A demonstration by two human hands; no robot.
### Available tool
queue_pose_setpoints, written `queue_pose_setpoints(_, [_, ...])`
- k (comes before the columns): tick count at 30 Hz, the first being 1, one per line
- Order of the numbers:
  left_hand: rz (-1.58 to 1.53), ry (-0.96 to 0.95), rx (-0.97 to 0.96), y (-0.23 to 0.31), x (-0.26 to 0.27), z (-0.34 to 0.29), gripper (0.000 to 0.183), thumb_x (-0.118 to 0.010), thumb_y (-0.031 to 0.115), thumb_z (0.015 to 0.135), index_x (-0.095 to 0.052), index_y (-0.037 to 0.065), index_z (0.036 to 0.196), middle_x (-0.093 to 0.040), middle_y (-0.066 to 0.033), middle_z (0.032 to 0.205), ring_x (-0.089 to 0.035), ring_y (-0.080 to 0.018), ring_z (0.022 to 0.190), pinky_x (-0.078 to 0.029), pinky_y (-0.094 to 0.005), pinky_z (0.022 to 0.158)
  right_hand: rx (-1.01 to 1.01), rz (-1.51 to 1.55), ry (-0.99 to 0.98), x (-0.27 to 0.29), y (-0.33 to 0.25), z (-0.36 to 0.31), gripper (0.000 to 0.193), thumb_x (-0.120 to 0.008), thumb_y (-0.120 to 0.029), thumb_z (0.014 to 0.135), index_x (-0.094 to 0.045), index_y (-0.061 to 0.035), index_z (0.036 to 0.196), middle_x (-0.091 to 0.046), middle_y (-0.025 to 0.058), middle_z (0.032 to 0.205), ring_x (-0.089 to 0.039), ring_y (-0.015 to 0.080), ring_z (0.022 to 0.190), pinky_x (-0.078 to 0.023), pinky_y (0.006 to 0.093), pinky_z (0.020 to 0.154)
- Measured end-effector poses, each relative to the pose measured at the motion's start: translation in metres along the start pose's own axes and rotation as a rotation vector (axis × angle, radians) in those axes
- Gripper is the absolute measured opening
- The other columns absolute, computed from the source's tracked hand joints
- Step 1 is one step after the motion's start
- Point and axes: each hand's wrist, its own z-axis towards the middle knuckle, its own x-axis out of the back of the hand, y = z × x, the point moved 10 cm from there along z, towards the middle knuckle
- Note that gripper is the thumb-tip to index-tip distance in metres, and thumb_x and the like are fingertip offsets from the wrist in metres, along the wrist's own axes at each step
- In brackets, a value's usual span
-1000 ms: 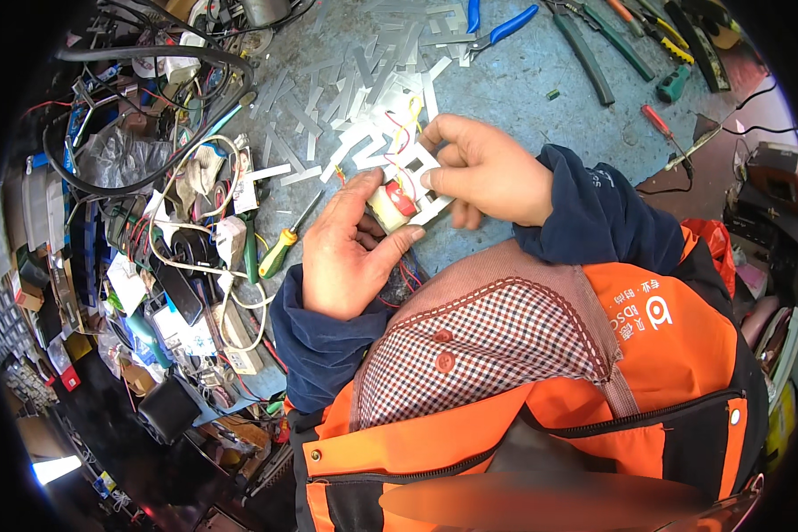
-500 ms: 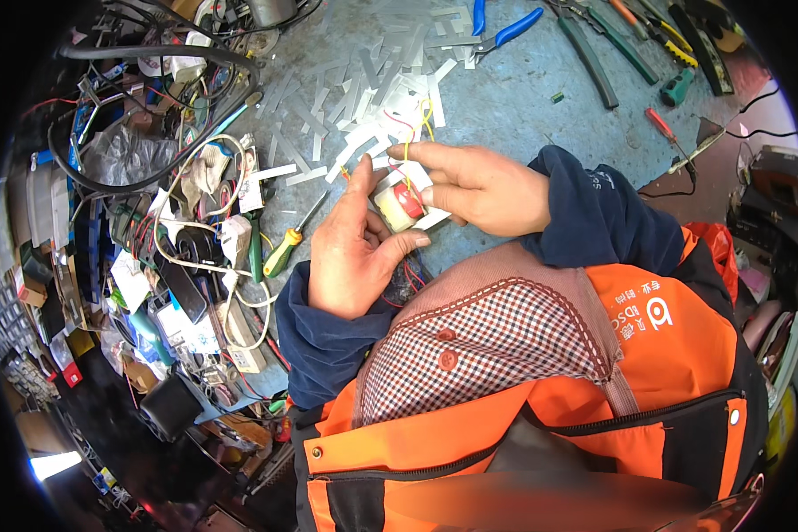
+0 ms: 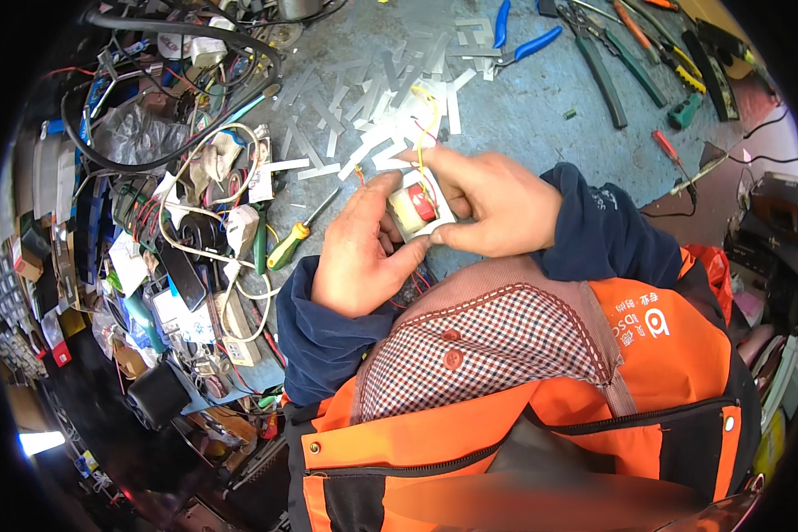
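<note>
A small transformer point(image 3: 410, 212) with a cream and red winding and a pale metal core sits between my hands, above the near part of the bench. My left hand point(image 3: 355, 253) grips its left side, the thumb along the near edge. My right hand point(image 3: 504, 202) is closed on its right side, the thumb at the near corner. Thin yellow and red wires point(image 3: 434, 115) rise from the winding toward the far side. Just beyond lies a loose pile of flat metal core strips point(image 3: 383, 97). A screwdriver with a yellow-green handle point(image 3: 288, 247) lies left of my left hand.
Blue-handled cutters point(image 3: 532, 46) lie beyond the pile. Green-handled pliers point(image 3: 629, 60) and a red-handled screwdriver point(image 3: 668, 145) are at the far right. Tangled cables point(image 3: 173, 168), plastic and electrical parts crowd the left side of the blue-grey bench point(image 3: 550, 133).
My right thumb has come from the transformer's upper face to its near corner. The transformer has turned slightly in my hands. The whole view has shifted a little.
</note>
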Motion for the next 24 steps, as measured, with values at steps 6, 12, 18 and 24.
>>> queue_pose_setpoints(6, [-0.492,0.027,0.106,-0.014,0.030,0.004,0.074,-0.072,-0.007,0.089,-0.042,-0.001,0.156,-0.065,-0.0145,0.125,-0.066,-0.0130,0.089,-0.056,-0.0283,0.080,0.104,-0.324,0.046,0.001,-0.013,0.010,0.046,-0.077,-0.026,0.082,-0.060,-0.0050,0.119,-0.070,0.0236,0.082,-0.068,0.0485,0.080,-0.052,0.0567,0.067])
queue_pose_setpoints(12, [0.314,0.003,-0.095,-0.005,0.054,0.113,0.046,-0.080,0.023,0.089,-0.071,0.000,0.127,-0.072,-0.0194,0.114,-0.071,-0.0344,0.093,-0.058,-0.0428,0.085,0.074,-0.372,0.020,0.002,-0.014,0.011,0.043,-0.078,-0.029,0.083,-0.059,-0.0048,0.113,-0.067,0.0226,0.078,-0.067,0.0481,0.078,-0.051,0.0582,0.066])
queue_pose_setpoints(18, [0.661,-0.073,0.004,-0.002,0.011,0.164,0.068,-0.095,0.041,0.073,-0.070,-0.005,0.117,-0.072,-0.0269,0.113,-0.071,-0.0440,0.106,-0.056,-0.0485,0.091,0.074,-0.342,0.017,-0.001,-0.012,0.010,0.038,-0.077,-0.028,0.084,-0.057,-0.0060,0.106,-0.066,0.0213,0.076,-0.066,0.0474,0.075,-0.049,0.0586,0.065])
queue_pose_setpoints(24, [0.660,-0.066,0.057,-0.011,0.027,0.168,0.069,-0.097,0.034,0.070,-0.067,-0.004,0.119,-0.073,-0.0273,0.113,-0.072,-0.0424,0.104,-0.057,-0.0469,0.091,0.091,-0.321,0.028,0.001,-0.011,0.010,0.040,-0.077,-0.027,0.083,-0.056,-0.0037,0.108,-0.066,0.0225,0.075,-0.067,0.0476,0.075,-0.049,0.0584,0.065])
